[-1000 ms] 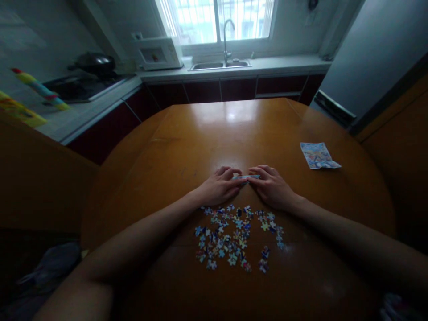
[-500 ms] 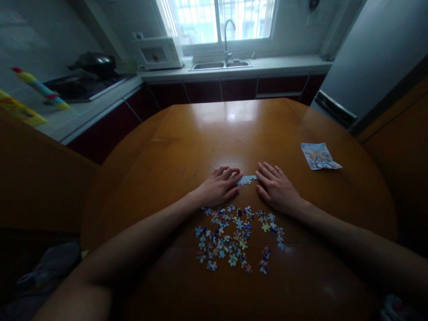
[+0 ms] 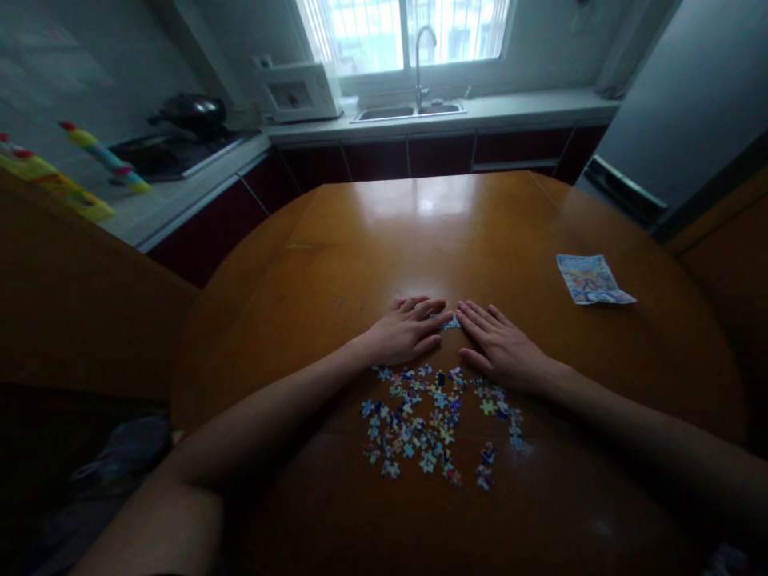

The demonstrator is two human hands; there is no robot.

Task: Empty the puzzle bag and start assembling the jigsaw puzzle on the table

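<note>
Bare round table (image 3: pixel 420 232) beyond both flat hands, fingers (image 3: pixel 427 308) spread over joined puzzle strip (image 3: pixel 449 322).

left hand (image 3: pixel 408 332), right hand (image 3: pixel 501 348) — flat, fingers outstretched

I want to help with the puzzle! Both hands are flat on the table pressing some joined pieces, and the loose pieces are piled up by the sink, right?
Not quite. The loose pieces aren't by the sink; the head view shows them spread on the table, just nearer than the left hand and right hand. The rest is right: both hands lie flat around the joined pieces.
</note>
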